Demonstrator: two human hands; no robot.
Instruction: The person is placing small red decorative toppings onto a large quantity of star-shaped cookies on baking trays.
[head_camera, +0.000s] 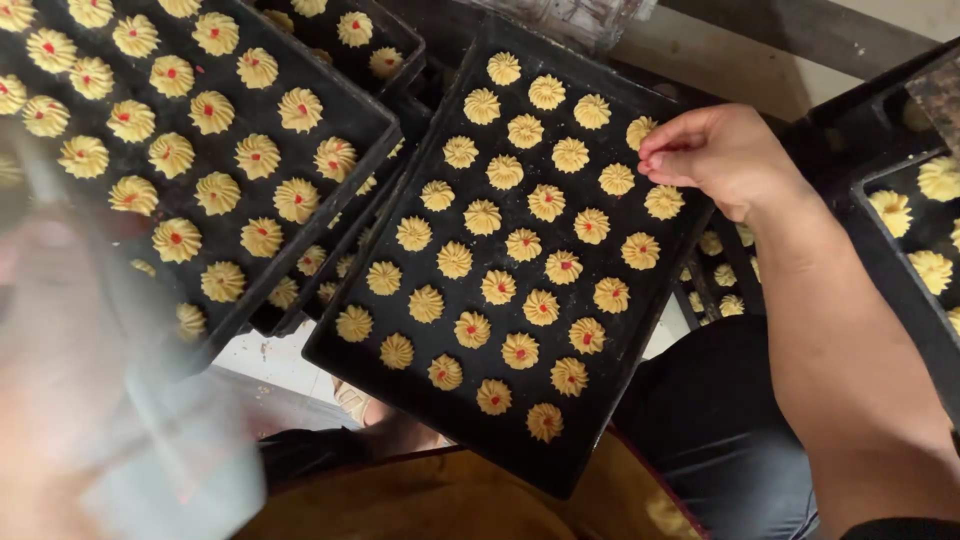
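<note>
I am seeing the right hand (722, 155) pinching its grip narrow on a tiny red bit beside a swirled cookie (663, 202) at the black tray's (520, 455) far edge. The left hand (60, 400) is blurring close to the camera, its grip unreadable. More filled trays (300, 290) are overlapping around it, pale floor (270, 360) showing beneath.

Pale yellow swirled cookies (499, 287), many with red centre dots, fill a black tray (560, 465).

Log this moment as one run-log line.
right hand: pinched fingertips at a cookie | middle tray: some cookies red-dotted, others plain | left hand: blurred, unclear
</note>
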